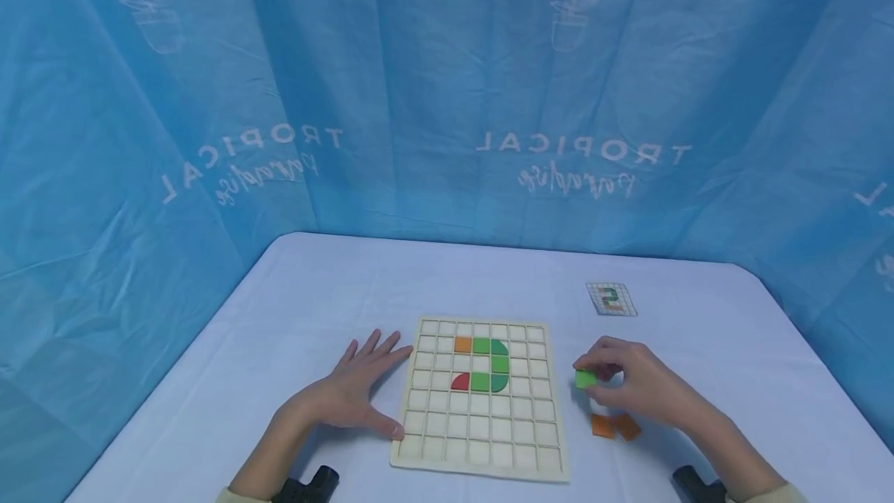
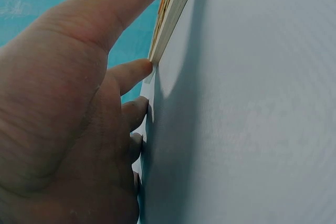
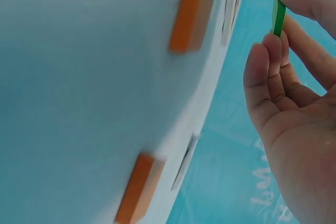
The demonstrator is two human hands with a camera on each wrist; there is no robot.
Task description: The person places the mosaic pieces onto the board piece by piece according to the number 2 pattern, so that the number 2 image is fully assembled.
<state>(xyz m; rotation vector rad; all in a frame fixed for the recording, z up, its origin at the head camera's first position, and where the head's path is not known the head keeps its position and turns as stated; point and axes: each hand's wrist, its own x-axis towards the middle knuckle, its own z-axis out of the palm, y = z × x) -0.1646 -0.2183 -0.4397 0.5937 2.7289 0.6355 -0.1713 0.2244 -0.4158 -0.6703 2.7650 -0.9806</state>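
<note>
Blue fabric [image 1: 433, 84] hung behind the white-covered counter [image 1: 335, 278], where a green tile [image 1: 584, 379] was pinched by my right hand [image 1: 632, 379] just off the right side of the gridded board [image 1: 482, 452], near two loose orange tiles [image 1: 603, 426]. My left hand [image 1: 356, 393], fingers spread and grasping nothing, touched the board's left edge, and a small pattern card [image 1: 611, 299] lay farther back on the right. I judged this a late stage of copying the card's figure, the next move calling for seating the tile squarely in a free cell, probably just below the red quarter-round piece [image 1: 461, 382].
</note>
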